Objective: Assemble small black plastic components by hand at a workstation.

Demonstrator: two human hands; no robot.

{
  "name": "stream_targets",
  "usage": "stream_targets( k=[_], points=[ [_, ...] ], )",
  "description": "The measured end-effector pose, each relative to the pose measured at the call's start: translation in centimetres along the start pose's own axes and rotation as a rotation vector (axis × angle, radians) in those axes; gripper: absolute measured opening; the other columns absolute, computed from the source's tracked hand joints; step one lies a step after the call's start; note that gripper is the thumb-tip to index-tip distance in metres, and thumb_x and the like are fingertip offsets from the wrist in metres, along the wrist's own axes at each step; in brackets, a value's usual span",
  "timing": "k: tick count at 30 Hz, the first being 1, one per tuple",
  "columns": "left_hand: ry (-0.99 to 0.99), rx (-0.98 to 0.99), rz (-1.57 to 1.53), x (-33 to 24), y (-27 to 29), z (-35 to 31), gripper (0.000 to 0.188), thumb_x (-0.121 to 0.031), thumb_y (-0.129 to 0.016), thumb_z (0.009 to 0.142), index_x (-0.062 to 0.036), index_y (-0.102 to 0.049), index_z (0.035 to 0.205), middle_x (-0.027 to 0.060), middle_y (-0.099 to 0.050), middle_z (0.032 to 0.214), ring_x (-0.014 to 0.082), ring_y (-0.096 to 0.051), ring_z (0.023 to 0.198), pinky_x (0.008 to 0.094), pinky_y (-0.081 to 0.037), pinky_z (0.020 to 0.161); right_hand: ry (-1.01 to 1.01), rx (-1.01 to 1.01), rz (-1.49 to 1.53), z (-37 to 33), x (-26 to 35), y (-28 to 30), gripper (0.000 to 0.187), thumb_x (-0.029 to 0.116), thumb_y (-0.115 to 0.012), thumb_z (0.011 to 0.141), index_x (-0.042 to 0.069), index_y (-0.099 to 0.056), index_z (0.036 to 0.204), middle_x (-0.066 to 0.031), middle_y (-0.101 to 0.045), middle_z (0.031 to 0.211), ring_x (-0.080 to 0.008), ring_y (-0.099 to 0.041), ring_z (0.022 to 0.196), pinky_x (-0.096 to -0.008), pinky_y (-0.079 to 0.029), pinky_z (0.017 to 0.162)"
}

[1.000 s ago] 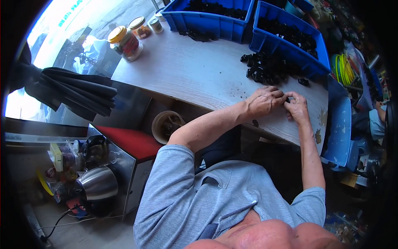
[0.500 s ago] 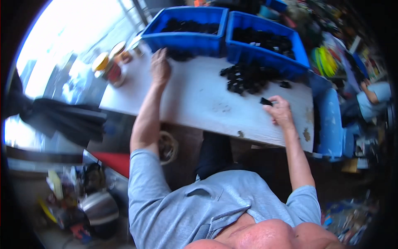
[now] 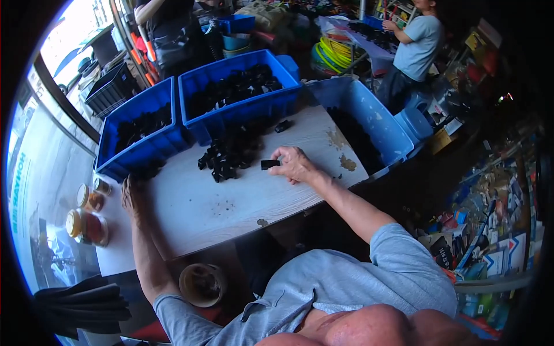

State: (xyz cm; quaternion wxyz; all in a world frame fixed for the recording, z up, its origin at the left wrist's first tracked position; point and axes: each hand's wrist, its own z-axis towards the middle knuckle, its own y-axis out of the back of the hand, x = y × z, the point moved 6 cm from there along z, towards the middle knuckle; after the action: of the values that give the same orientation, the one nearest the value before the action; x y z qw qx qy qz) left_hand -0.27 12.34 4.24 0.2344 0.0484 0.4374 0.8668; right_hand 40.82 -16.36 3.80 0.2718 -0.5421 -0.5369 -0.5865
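Note:
My right hand (image 3: 296,165) pinches a small black rectangular piece (image 3: 269,164) just above the white worktable (image 3: 190,225). Left of it lies a loose heap of similar black pieces (image 3: 222,161), in front of the larger blue bin (image 3: 239,109). One single black piece (image 3: 283,126) sits apart, beyond my right hand. At the table's left side, my left hand (image 3: 130,200) rests with fingers stretched out. It is beside a smaller dark pile (image 3: 149,169) at the foot of the left blue bin (image 3: 141,153). Nothing shows in that hand. Both bins hold many black pieces.
Lidded jars (image 3: 86,225) stand at the table's left edge. A lighter blue tub (image 3: 398,147) with dark contents adjoins the right end. Below the table's front is a round bucket (image 3: 203,284). Two other people are beyond the table, one (image 3: 418,55) at another work surface.
The view has swung to the right, so the table and bins appear shifted left and tilted. My right hand still holds the black piece; my left hand stays near the dark pile.

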Motion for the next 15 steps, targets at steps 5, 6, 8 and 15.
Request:
stream_targets(
  k=[5,6,8,15],
  points=[
    [0.03,0.07,-0.033,0.3,-0.4,-0.3,0.024,-0.025,-0.059,0.093,-0.013,-0.07,0.111,0.0144,-0.067,0.115,0.0341,-0.062,0.108,0.0433,-0.049,0.093,0.025,-0.011,-0.006,0.2,-0.4,-0.1,0.035,0.017,-0.08,0.079,0.002,-0.058,0.102,-0.0012,-0.053,0.056,-0.0088,-0.05,0.041,-0.025,-0.042,0.036],
    [0.032,0.068,-0.029,0.3,-0.5,-0.4,0.024,-0.025,-0.059,0.093,-0.013,-0.07,0.111,0.0144,-0.067,0.115,0.0341,-0.062,0.108,0.0433,-0.049,0.093,0.028,-0.008,-0.005,0.2,-0.4,-0.1,0.035,0.017,-0.08,0.079,0.002,-0.058,0.102,-0.0012,-0.053,0.056,-0.0088,-0.05,0.041,-0.025,-0.042,0.036],
    [0.166,0.022,-0.076,1.8,-0.6,-1.1,0.021,-0.026,-0.063,0.091,-0.0126,-0.073,0.103,0.0151,-0.07,0.104,0.0347,-0.066,0.101,0.0426,-0.051,0.089,0.048,0.007,0.034,0.3,-0.3,-0.5,0.035,0.018,-0.08,0.079,0.003,-0.059,0.101,-0.0014,-0.053,0.056,-0.009,-0.05,0.041,-0.0252,-0.042,0.036],
    [0.315,-0.063,-0.259,1.4,-0.7,-3.6,0.019,-0.026,-0.069,0.086,-0.012,-0.074,0.097,0.0153,-0.072,0.092,0.0364,-0.067,0.087,0.0442,-0.053,0.078,0.026,-0.032,-0.005,-0.1,0.1,0.0,0.034,0.018,-0.078,0.08,0.002,-0.061,0.104,-0.0009,-0.053,0.056,-0.0091,-0.05,0.041,-0.0251,-0.041,0.036]
  ],
)
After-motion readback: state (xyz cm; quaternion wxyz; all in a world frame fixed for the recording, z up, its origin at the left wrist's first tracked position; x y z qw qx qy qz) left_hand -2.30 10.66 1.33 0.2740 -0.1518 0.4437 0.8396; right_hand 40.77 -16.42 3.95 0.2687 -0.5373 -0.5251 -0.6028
